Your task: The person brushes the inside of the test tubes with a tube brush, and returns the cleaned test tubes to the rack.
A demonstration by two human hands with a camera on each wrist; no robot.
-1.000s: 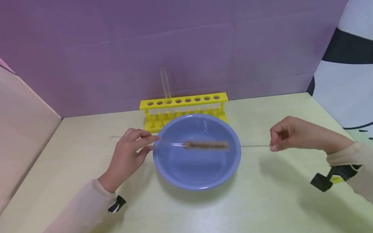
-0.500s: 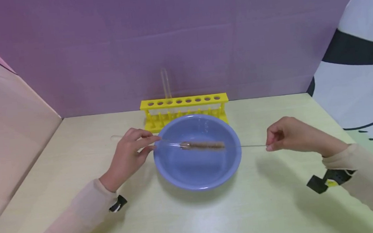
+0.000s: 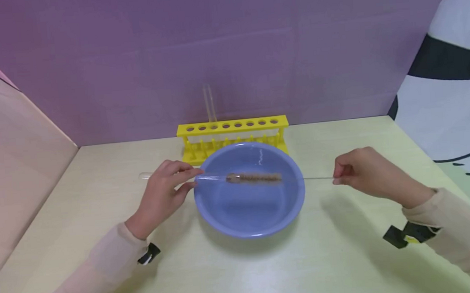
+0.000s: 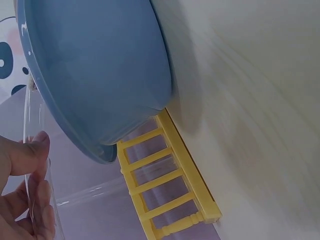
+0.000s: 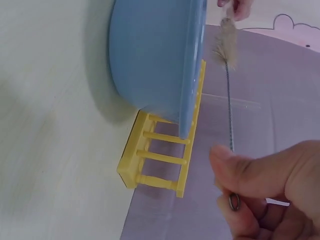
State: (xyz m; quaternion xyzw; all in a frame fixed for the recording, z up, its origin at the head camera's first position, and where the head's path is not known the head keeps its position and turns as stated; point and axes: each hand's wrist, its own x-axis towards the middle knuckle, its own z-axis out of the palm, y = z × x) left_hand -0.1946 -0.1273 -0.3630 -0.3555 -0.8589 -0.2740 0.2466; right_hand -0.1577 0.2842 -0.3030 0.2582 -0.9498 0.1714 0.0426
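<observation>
Over the blue basin (image 3: 252, 223), a clear glass test tube (image 3: 211, 178) lies nearly level in my left hand (image 3: 164, 189), pinched between thumb and fingers near its middle. Its rounded end sticks out left of the hand. A tan-bristled test tube brush (image 3: 258, 178) lines up with it, its left tip at the tube's mouth and seemingly a little inside. My right hand (image 3: 365, 173) pinches the brush's thin wire handle; the right wrist view shows the twisted wire (image 5: 230, 110) and its end loop (image 5: 234, 202) by the fingertips. In the left wrist view the tube (image 4: 34, 115) passes through the fingers.
Behind the basin stands a yellow test tube rack (image 3: 232, 125), partly hidden by the basin's rim. One clear test tube (image 3: 210, 103) stands upright in it, towards the left. A purple backdrop (image 3: 236, 54) rises behind the pale table (image 3: 253, 274).
My right hand has moved a little left, taking the brush with it, so its bristles sit slightly further left at the tube's mouth. The left hand stays nearly still.
</observation>
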